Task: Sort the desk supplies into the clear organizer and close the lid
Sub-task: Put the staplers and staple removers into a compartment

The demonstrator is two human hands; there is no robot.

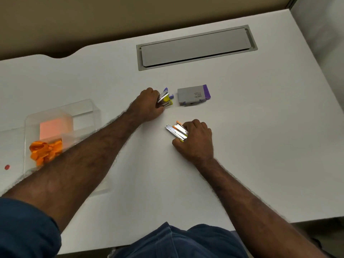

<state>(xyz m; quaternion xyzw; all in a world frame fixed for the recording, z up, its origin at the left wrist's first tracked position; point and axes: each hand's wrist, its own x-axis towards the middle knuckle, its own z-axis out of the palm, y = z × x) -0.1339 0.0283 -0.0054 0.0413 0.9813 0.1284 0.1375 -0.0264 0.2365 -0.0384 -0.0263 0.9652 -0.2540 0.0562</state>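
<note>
White desk. Grey and purple box. Yellow, purple and silver stapler. Orange and silver stapler. Pink sticky notes and orange ribbon in clear organizer. Grey desk hatch. Blue sleeve.

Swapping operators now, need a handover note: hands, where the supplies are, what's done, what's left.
Left hand: closed on small staplers, yellow and purple, on the desk.
Right hand: closed on small staplers, orange and yellow, also at desk level.
Grey and purple box: loose on the desk, right of the left hand, untouched.
Clear organizer: far left, partly behind the left forearm. It holds a pink pad and orange ribbon.
Done: pad and ribbon are in.
Left: put both handfuls of staplers and the box in, then close the lid; its position is not clear here.
</note>
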